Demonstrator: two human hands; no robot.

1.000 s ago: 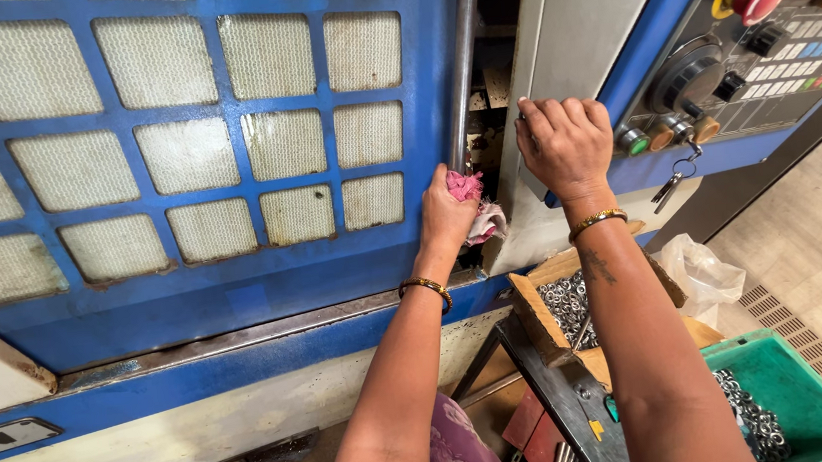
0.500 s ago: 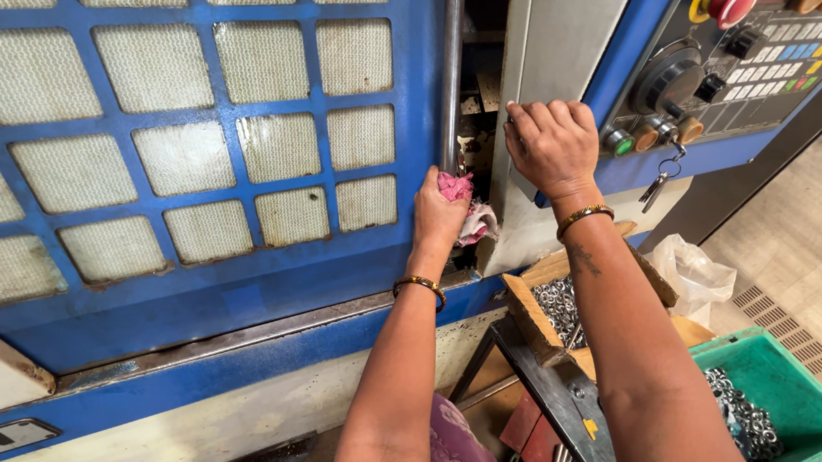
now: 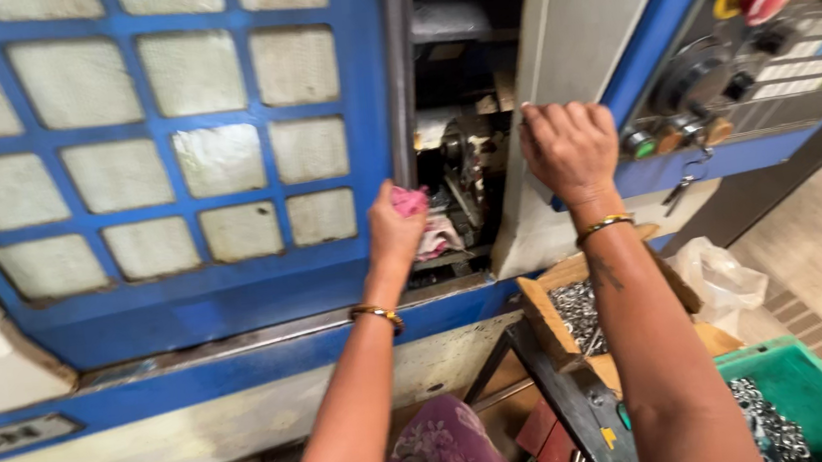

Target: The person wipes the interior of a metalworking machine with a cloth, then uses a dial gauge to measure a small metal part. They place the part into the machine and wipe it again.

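Sliding wider, door (image 3: 164,164), left hand (image 3: 396,227) still gripping cloth (image 3: 410,201)

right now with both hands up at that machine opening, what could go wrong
The left hand holds a pink cloth right at the machine's inner parts; if anything in there turns, cloth or fingers could likely get caught. The bangle on that wrist could snag too. The right hand grips the grey panel edge, where the blue sliding door might pinch it.
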